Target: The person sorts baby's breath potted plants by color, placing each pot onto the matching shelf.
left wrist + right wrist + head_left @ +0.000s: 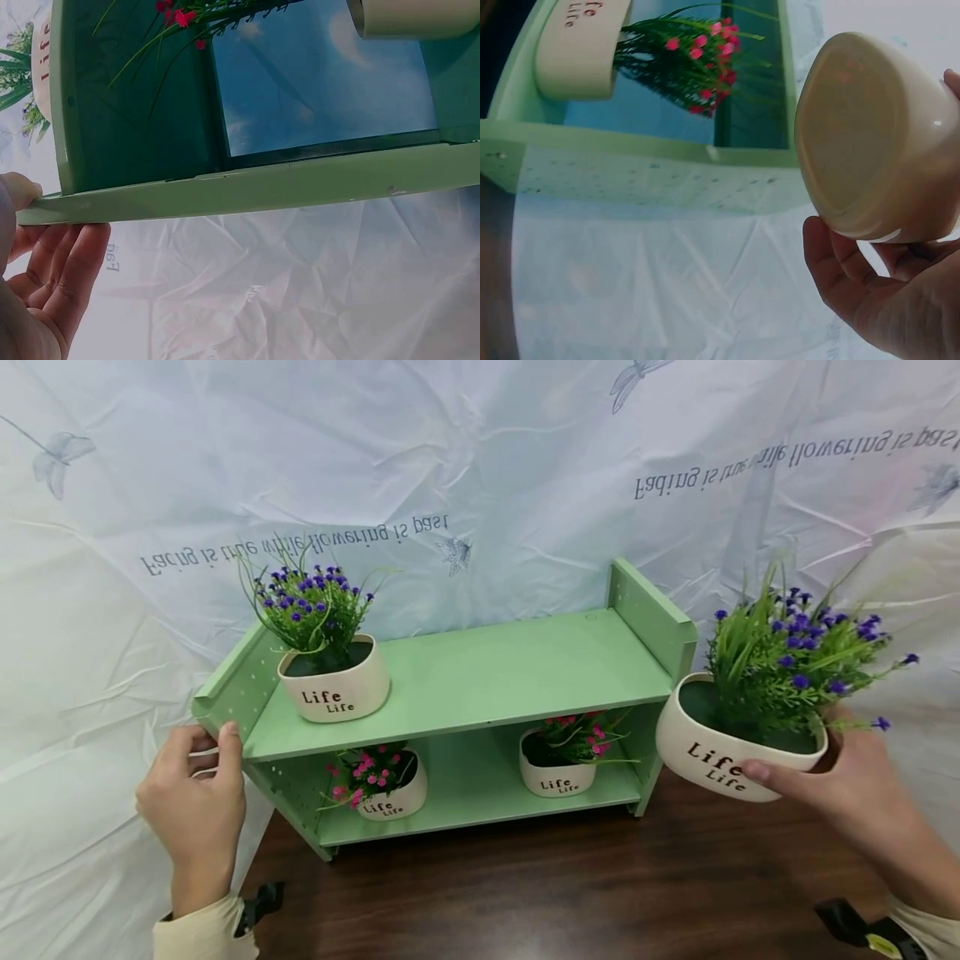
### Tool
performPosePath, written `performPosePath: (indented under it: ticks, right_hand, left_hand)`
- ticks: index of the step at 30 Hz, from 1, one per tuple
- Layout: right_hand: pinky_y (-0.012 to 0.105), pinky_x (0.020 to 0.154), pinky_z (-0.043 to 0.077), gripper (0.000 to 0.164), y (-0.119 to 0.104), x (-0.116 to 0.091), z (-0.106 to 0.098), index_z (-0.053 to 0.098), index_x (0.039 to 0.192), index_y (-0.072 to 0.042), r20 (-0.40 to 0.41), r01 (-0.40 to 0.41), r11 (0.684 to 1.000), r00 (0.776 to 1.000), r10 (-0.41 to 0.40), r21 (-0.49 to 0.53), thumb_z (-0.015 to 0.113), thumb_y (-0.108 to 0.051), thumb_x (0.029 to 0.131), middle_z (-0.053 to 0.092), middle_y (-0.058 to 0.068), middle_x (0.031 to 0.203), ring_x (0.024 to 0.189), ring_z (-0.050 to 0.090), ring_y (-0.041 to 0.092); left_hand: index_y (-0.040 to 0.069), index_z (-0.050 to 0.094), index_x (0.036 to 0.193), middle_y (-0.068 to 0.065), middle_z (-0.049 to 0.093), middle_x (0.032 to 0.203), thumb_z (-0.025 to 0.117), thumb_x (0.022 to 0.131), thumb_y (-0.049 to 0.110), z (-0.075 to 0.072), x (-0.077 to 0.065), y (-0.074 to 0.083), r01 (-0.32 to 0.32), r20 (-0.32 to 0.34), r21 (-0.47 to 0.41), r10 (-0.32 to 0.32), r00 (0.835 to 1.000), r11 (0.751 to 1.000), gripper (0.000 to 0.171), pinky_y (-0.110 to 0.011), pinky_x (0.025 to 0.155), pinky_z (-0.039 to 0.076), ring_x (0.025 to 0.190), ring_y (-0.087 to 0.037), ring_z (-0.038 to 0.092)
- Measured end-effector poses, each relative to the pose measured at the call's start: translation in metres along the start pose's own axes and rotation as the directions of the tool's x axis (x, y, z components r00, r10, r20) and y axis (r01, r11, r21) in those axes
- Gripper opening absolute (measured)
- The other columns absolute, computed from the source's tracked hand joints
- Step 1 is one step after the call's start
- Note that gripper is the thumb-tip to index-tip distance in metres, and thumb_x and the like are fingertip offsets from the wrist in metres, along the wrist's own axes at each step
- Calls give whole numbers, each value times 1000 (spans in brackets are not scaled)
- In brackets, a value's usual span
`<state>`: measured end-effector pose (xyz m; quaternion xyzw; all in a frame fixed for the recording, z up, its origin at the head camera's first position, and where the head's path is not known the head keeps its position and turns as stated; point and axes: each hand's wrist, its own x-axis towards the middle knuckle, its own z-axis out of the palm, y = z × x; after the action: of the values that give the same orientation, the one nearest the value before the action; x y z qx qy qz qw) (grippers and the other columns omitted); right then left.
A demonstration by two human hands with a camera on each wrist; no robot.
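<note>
My right hand (862, 777) grips a cream oval flowerpot (738, 747) marked "Life", thumb across its front. Purple artificial flowers (802, 643) and grass blades rise from the pot, which is tilted beside the right end of a green two-tier shelf (487, 672). In the right wrist view the held pot's bottom (851, 135) faces the camera. My left hand (198, 789) pinches the front edge of the shelf's left side panel (240, 685), thumb and fingers on opposite faces. A matching purple-flowered pot (333, 689) stands at the left of the top tier.
On the lower tier sit two pots with pink flowers, one at left (393, 793) and one at right (558, 772). The shelf stands on a dark wooden surface (487, 885). Behind it hangs a wrinkled pale printed cloth (487, 468).
</note>
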<state>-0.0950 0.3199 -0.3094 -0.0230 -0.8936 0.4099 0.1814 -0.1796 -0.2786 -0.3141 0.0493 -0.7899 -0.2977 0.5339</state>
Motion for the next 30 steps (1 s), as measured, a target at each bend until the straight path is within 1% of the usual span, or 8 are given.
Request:
performPosePath:
  ticks: [4, 7, 8, 13, 18, 21, 24, 30]
  right_hand:
    - [20, 53, 51, 83, -15, 3, 0, 30, 143, 3, 19, -22, 1000, 1000, 22, -2, 81, -21, 83, 69, 0, 91, 70, 62, -5]
    - [20, 52, 51, 102, -25, 5, 0, 12, 150, 10, 43, -58, 998, 997, 59, -12, 80, -25, 83, 67, 23, 96, 68, 60, -5]
    - [20, 52, 51, 105, -28, 6, 0, 9, 151, 10, 46, -64, 998, 997, 64, -8, 81, -25, 83, 66, 24, 97, 68, 60, -5]
    - [23, 51, 52, 97, -43, 10, 1, 19, 149, 6, 36, -35, 999, 999, 35, 17, 82, -25, 82, 67, 17, 95, 69, 64, 0]
    - [25, 53, 53, 81, -60, 16, 5, 34, 146, -12, 20, 36, 998, 999, -37, 56, 83, -26, 82, 68, -4, 95, 74, 68, 5]
    - [22, 56, 52, 69, -70, 20, 8, 44, 136, -24, 13, 59, 997, 998, -60, 51, 84, -28, 81, 68, -15, 96, 77, 67, 4]
    - [23, 58, 53, 68, -79, 23, 13, 44, 135, -27, 11, 53, 997, 999, -53, 57, 84, -31, 80, 68, -14, 97, 78, 67, 4]
    - [28, 56, 56, 71, -94, 27, 26, 40, 138, -23, 28, 73, 989, 997, -77, 128, 83, -29, 81, 66, 4, 107, 80, 68, 8]
  left_hand:
    - [-2, 71, 95, -17, 72, 85, 69, 91, 25, 0, 0, -1, -2, 1, 5, 2, 1000, 1000, 28, 7, 65, 36, 71, 30, 47]
    - [-2, 71, 94, -16, 72, 84, 69, 91, 25, 0, 0, -1, -1, 3, 2, 1, 1000, 1000, 28, 7, 65, 37, 71, 30, 47]
    - [-2, 71, 94, -16, 72, 84, 69, 91, 26, -1, 0, -1, -1, 4, 2, 1, 1000, 1000, 28, 7, 65, 37, 71, 30, 47]
    - [-2, 71, 94, -16, 72, 84, 70, 91, 25, -1, 0, 0, -2, 5, -4, 2, 1000, 1000, 28, 7, 65, 37, 71, 29, 47]
    - [-2, 71, 94, -16, 72, 84, 70, 91, 25, 1, 0, 0, -5, -5, -6, 5, 1000, 1000, 27, 7, 65, 37, 70, 29, 47]
    - [-2, 71, 94, -16, 72, 84, 70, 91, 25, 1, 0, -2, -9, -5, -4, 9, 1000, 1000, 27, 7, 64, 37, 70, 29, 47]
    - [-2, 71, 93, -16, 72, 84, 70, 90, 25, 1, -1, -2, -11, -6, -3, 11, 1000, 1000, 27, 7, 64, 37, 70, 30, 47]
    - [-1, 71, 92, -14, 72, 83, 70, 91, 27, -1, -1, 0, -15, -9, -2, 15, 1000, 1000, 29, 7, 65, 37, 70, 30, 47]
